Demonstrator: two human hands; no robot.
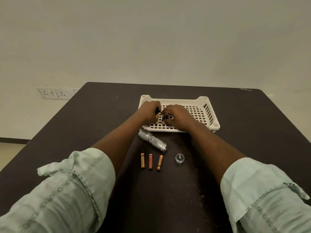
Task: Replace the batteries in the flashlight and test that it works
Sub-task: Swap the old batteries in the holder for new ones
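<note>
A silver flashlight body [152, 140] lies open-ended on the dark table [252, 132], just in front of a white perforated tray [202, 113]. Its round tail cap [179, 158] rests to the right. Three copper-coloured batteries [150, 161] lie side by side near me. Both hands are over the tray's left part. My left hand [149, 111] grips a small dark object with a copper battery end showing. My right hand [178, 115] pinches a black battery holder [165, 117] beside it. The fingers hide most of both items.
A wall socket strip [53, 93] sits on the wall left of the table. The table's far edge runs just behind the tray. My rolled pale-green sleeves [75, 190] fill the lower corners.
</note>
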